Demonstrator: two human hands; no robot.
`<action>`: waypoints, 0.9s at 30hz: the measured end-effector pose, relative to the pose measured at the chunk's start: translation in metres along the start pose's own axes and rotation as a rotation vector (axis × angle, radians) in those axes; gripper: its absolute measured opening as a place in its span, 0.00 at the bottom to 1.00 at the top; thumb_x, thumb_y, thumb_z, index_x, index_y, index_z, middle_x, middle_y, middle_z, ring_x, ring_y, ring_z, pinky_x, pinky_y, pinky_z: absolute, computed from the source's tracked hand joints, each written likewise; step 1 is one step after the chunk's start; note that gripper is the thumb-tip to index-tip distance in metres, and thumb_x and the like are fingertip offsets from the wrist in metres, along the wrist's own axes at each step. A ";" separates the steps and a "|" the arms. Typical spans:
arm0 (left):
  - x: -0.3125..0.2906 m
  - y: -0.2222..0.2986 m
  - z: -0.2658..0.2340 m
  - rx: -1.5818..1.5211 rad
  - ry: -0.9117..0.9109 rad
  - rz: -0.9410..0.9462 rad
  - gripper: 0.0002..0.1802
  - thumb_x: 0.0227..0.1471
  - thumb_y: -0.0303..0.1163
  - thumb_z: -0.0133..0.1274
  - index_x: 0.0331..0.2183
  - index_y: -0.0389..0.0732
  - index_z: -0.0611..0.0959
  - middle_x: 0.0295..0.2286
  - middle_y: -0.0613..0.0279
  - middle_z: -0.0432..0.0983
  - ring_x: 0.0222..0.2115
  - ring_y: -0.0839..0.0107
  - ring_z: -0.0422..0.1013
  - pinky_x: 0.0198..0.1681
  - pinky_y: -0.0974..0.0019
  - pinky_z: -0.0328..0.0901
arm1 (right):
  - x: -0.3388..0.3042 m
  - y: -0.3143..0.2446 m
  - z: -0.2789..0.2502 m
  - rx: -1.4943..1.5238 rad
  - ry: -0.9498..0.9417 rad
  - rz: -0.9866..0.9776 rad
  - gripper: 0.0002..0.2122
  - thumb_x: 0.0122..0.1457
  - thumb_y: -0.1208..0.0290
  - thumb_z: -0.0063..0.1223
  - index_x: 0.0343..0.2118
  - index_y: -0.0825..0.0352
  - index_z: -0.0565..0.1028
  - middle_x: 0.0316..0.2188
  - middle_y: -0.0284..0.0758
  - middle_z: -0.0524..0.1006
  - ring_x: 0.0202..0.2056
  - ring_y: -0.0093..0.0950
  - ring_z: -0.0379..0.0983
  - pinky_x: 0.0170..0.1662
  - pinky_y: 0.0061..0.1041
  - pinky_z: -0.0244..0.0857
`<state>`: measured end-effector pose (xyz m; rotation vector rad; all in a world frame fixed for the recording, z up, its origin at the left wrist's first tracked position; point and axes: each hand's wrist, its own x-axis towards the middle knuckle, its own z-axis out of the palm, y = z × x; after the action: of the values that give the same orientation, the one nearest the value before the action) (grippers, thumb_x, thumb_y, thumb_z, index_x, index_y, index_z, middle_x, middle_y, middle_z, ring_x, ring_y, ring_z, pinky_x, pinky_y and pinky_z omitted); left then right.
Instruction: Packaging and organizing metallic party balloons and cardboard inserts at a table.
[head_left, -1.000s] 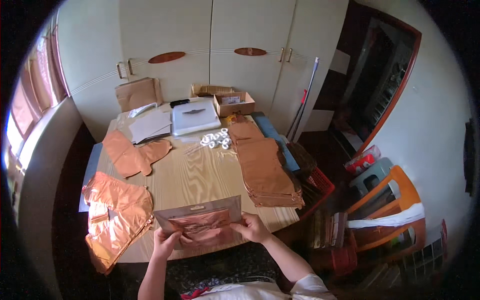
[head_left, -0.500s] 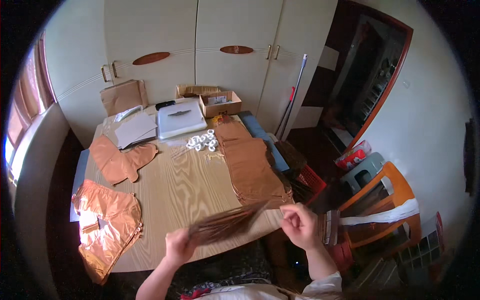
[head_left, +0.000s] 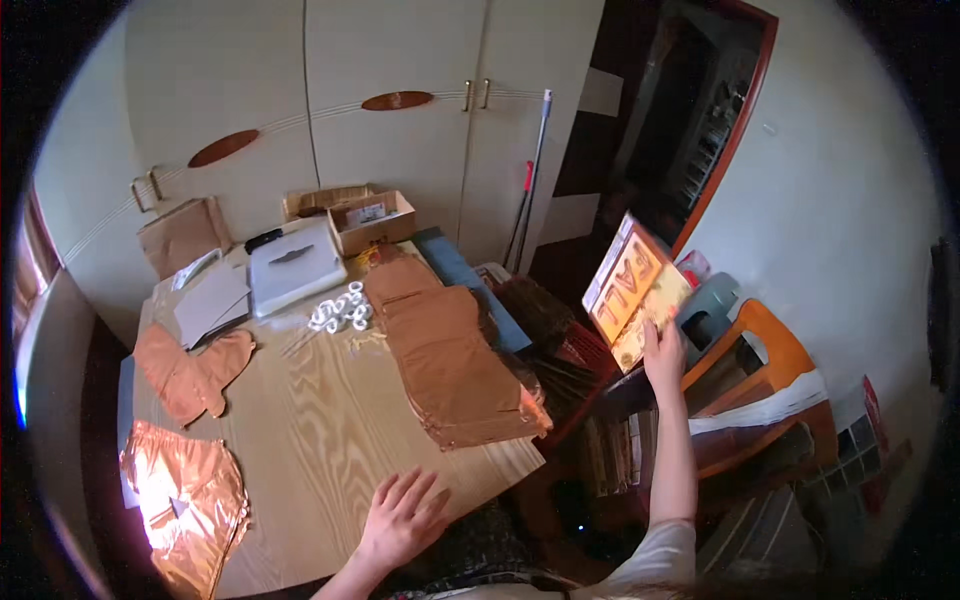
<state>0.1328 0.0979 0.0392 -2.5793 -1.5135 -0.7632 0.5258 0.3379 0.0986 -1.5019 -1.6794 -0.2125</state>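
My right hand is closed on the lower right edge of a flat rectangular printed panel, lifted off to the right of the table. The panel is orange, yellow and cream with large lettering, and it stands tilted. Below it, a row of thin panels is stacked on edge beside the wooden chair. My left hand is empty, palm down with fingers apart, over the table's near edge. Nearest to it lies a pile of flat brown foil pieces on the wood-grain table.
Shiny copper foil pieces and a matte brown shape lie at the left. Farther back are small white rings, a clear plastic case and an open cardboard box. An orange wooden chair stands at the right.
My left hand has let go of the blurred brown flat thing it held and now spreads over the table. My right hand has moved up and right and now holds the printed panel. The view has swung right.
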 end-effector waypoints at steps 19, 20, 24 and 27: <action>-0.002 0.003 0.022 -0.299 -0.075 -0.243 0.17 0.43 0.28 0.55 0.39 0.33 0.77 0.50 0.43 0.67 0.55 0.46 0.61 0.56 0.48 0.57 | -0.036 0.172 0.275 0.051 -0.405 0.914 0.21 0.64 0.57 0.39 0.33 0.73 0.78 0.25 0.46 0.78 0.25 0.34 0.77 0.31 0.40 0.68; 0.002 0.004 0.016 -0.286 -0.087 -0.250 0.17 0.43 0.28 0.55 0.38 0.33 0.77 0.50 0.44 0.67 0.54 0.47 0.62 0.56 0.48 0.58 | -0.043 0.174 0.279 0.086 -0.423 0.970 0.21 0.64 0.57 0.39 0.35 0.73 0.78 0.25 0.46 0.78 0.26 0.34 0.77 0.31 0.40 0.68; 0.003 0.004 0.014 -0.281 -0.100 -0.252 0.17 0.44 0.29 0.56 0.38 0.34 0.78 0.50 0.44 0.68 0.53 0.48 0.62 0.55 0.49 0.58 | -0.060 0.210 0.270 0.079 -0.554 1.086 0.25 0.64 0.54 0.40 0.57 0.68 0.66 0.48 0.48 0.73 0.42 0.36 0.75 0.46 0.40 0.67; 0.002 0.001 0.022 -0.166 -0.143 -0.215 0.18 0.41 0.33 0.59 0.39 0.41 0.80 0.47 0.54 0.71 0.51 0.54 0.65 0.53 0.50 0.60 | -0.087 0.246 0.273 0.061 -0.600 0.847 0.26 0.65 0.52 0.37 0.61 0.63 0.62 0.56 0.47 0.67 0.57 0.42 0.63 0.56 0.38 0.60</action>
<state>0.1428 0.1055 0.0209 -2.6692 -1.8693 -0.7680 0.6067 0.5096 -0.2282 -2.2168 -1.2784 0.7988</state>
